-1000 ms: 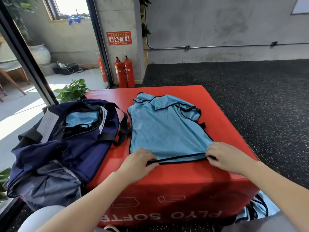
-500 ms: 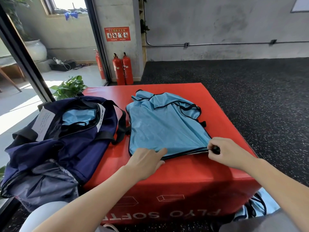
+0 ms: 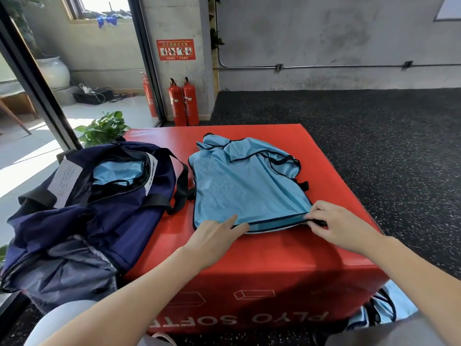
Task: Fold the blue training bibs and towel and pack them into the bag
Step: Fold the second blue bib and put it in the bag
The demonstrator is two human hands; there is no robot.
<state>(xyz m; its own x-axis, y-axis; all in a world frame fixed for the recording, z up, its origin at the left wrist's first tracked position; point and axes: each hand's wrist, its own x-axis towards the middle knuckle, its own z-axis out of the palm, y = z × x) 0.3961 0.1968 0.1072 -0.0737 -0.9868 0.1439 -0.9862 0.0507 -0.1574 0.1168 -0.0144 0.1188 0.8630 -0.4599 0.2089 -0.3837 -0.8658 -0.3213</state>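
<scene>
red surface (image 3: 274, 260) carries your navy bag (image 3: 82, 221) at left, blue cloth showing inside. blue bib (image 3: 244, 188) lies flat beside it. your left hand (image 3: 214, 237) presses its near hem, fingers straight; right hand (image 3: 341, 226) pinches the hem corner.

Left hand (image 3: 215, 233) now flat on bib (image 3: 245, 188)

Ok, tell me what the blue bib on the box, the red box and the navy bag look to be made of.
Blue bib: thin synthetic mesh, probably polyester; fine holes and a slight sheen show, with black binding along the edges.
Red box: smooth vinyl-like cover with a soft sheen; its rounded edges and the word "SOFT" on its side suggest foam inside.
Navy bag: light woven fabric, likely nylon; it slumps and creases, and has black webbing straps.
</scene>
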